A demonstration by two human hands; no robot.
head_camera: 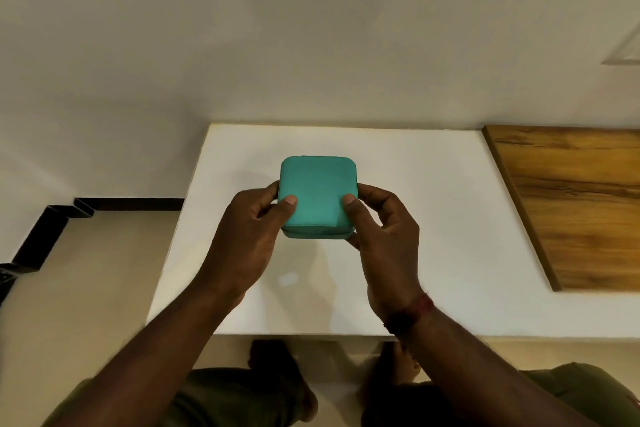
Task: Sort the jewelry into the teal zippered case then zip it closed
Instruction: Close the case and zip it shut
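Two hands, left (pixel 251 236) and right (pixel 382 243), grip one teal case (pixel 317 191)

Dim warm light, soft blur throughout, wide-angle bending at edges.

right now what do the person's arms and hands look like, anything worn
Both forearms are bare, with no sleeves or gloves. The right hand has a dark reddish thread band round its wrist. The left hand and wrist wear nothing, and no rings show.
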